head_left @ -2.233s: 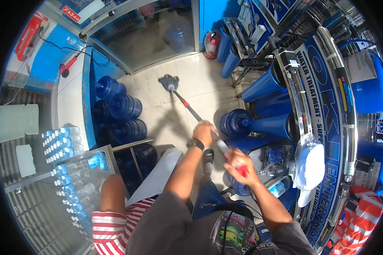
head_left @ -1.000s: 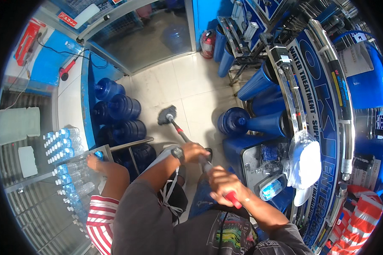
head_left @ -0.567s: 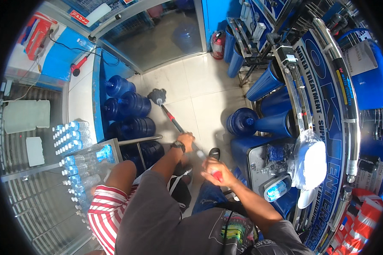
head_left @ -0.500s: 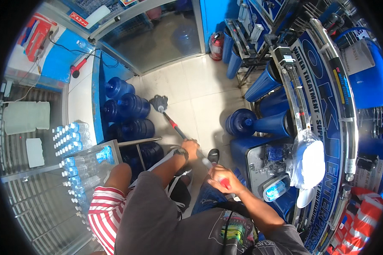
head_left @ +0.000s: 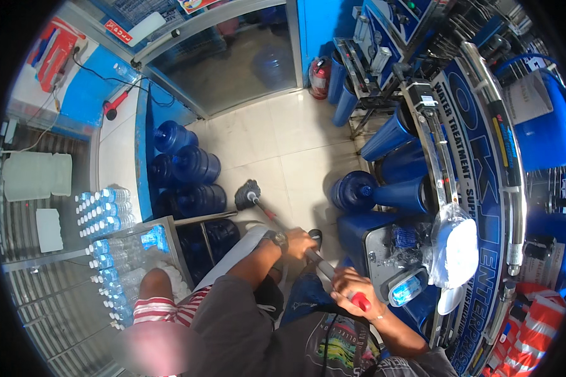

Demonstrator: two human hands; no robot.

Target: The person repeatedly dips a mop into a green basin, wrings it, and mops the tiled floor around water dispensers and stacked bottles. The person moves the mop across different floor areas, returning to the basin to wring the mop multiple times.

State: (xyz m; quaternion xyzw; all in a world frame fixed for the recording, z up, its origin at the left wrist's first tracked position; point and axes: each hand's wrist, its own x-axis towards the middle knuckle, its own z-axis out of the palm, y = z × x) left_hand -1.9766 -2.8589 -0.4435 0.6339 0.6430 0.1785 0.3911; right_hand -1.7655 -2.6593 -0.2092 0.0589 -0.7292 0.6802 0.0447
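Observation:
A mop with a dark grey string head [head_left: 248, 193] rests on the tiled floor, its grey handle with a red section running back toward my body. My left hand [head_left: 297, 244] is wrapped around the middle of the handle, with a watch on that wrist. Higher up, my right hand [head_left: 352, 290] grips the handle close to its red end cap [head_left: 360, 301]. The mop head lies just right of the blue water jugs [head_left: 197, 164], which are piled against the counter. I cannot tell whether the mop head touches them.
A seated person in red-striped shorts [head_left: 163, 308] is at my left, beside packs of bottled water [head_left: 110, 270]. On the right, a blue jug [head_left: 353, 191] stands near blue filter housings [head_left: 387, 135]. A fire extinguisher [head_left: 319, 78] stands beside the glass door [head_left: 245, 63].
The mop head has come nearer to me and slightly right, away from the far jugs. Both my hands have shifted back and right with the handle. The seated person has leaned into view.

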